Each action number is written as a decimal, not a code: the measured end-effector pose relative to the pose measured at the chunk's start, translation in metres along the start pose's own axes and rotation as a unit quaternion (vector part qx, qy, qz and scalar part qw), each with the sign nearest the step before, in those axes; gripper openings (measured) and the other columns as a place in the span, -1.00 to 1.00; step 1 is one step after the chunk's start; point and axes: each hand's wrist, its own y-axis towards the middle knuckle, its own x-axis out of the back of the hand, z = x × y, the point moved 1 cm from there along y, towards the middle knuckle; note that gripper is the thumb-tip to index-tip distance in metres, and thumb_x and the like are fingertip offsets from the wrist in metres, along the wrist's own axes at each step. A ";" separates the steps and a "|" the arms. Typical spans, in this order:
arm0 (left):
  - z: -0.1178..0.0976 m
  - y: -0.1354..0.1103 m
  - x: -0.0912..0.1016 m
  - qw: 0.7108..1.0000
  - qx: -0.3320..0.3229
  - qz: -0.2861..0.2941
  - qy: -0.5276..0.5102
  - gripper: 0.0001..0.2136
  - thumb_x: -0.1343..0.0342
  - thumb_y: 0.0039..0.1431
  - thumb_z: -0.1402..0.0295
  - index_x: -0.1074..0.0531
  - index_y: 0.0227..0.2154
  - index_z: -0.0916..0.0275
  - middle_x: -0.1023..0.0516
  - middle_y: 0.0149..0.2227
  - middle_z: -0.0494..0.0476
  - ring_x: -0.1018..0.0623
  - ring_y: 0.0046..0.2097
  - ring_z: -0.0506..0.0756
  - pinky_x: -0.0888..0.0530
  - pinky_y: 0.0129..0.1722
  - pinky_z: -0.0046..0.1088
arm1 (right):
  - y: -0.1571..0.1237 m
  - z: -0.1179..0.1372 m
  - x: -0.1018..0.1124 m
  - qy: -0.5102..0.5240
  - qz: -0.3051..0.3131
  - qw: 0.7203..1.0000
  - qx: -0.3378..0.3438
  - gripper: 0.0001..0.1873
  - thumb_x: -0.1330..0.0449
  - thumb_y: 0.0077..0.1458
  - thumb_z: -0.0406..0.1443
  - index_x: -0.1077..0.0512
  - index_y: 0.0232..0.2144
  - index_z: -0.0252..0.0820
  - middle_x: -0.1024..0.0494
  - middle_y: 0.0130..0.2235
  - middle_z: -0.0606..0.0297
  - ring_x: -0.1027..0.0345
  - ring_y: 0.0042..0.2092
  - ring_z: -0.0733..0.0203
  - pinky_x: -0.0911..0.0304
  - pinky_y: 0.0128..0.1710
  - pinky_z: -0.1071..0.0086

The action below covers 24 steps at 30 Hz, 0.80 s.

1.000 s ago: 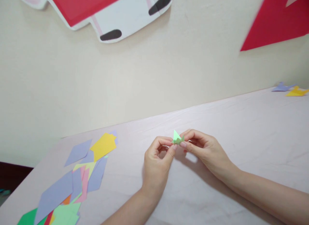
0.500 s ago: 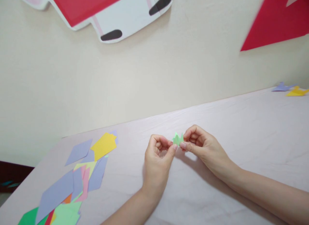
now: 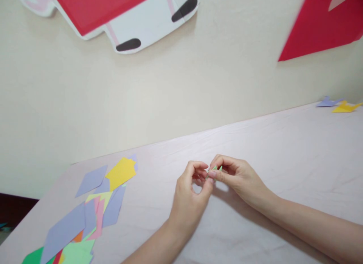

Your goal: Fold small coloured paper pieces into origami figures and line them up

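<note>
A small light-green folded paper (image 3: 221, 168) with pointed tips is caught between my hands over the table, mostly covered by fingers. My right hand (image 3: 241, 177) pinches it between thumb and fingers, two green tips poking up behind the thumb. From the other side my left hand (image 3: 190, 188) curls round, its thumb and fingertips meeting the paper's left end. How firmly the left fingers grip there is partly hidden.
To the left lies a spread of coloured paper pieces, with a yellow one (image 3: 121, 173) and a large lilac one (image 3: 65, 228). Folded lilac (image 3: 328, 102) and yellow (image 3: 345, 107) paper shapes rest at the far right. A wall (image 3: 141, 97) with red-and-white cutouts (image 3: 113, 10) rises behind the table.
My right fingers have closed over the green folded paper, which now shows less. Both hands have shifted slightly right and down, and the left fingertips have moved nearer the right hand.
</note>
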 end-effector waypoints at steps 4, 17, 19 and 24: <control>-0.002 0.002 0.001 0.999 -0.011 0.030 0.030 -0.82 -0.13 0.23 0.33 -0.39 -0.50 0.21 -0.38 -0.44 -0.02 -0.37 -0.36 0.02 -0.29 -0.35 -0.48 | 0.001 0.001 0.000 0.023 0.002 0.999 0.030 -0.75 -0.34 0.01 -0.13 -0.47 -0.51 -0.16 -0.43 -0.45 0.36 -0.26 -0.36 0.24 -0.17 -0.33 0.38; 0.001 0.004 0.003 0.998 0.041 0.028 -0.024 -0.77 -0.21 0.10 0.34 -0.39 -0.63 0.22 -0.28 -0.55 -0.07 -0.25 -0.46 -0.01 -0.19 -0.44 -0.48 | 0.000 0.003 0.000 0.040 -0.027 0.999 0.018 -0.73 -0.30 0.03 -0.16 -0.45 -0.59 -0.17 -0.39 -0.49 0.36 -0.23 -0.38 0.25 -0.17 -0.32 0.38; 0.002 0.004 0.001 0.999 0.032 0.021 -0.021 -0.78 -0.19 0.13 0.34 -0.40 -0.60 0.22 -0.30 -0.53 -0.06 -0.26 -0.46 -0.01 -0.19 -0.44 -0.49 | 0.000 0.004 -0.001 0.051 -0.028 0.998 0.014 -0.72 -0.30 0.02 -0.15 -0.43 -0.59 -0.16 -0.37 -0.50 0.37 -0.22 -0.39 0.25 -0.17 -0.34 0.38; 0.000 0.002 -0.002 0.999 -0.012 0.053 0.001 -0.83 -0.18 0.16 0.35 -0.42 -0.53 0.20 -0.41 -0.45 0.00 -0.37 -0.33 0.06 -0.28 -0.30 -0.47 | 0.000 0.007 -0.002 0.057 -0.020 0.998 0.025 -0.73 -0.31 0.01 -0.16 -0.43 -0.60 -0.17 -0.37 -0.48 0.37 -0.24 -0.37 0.25 -0.18 -0.31 0.37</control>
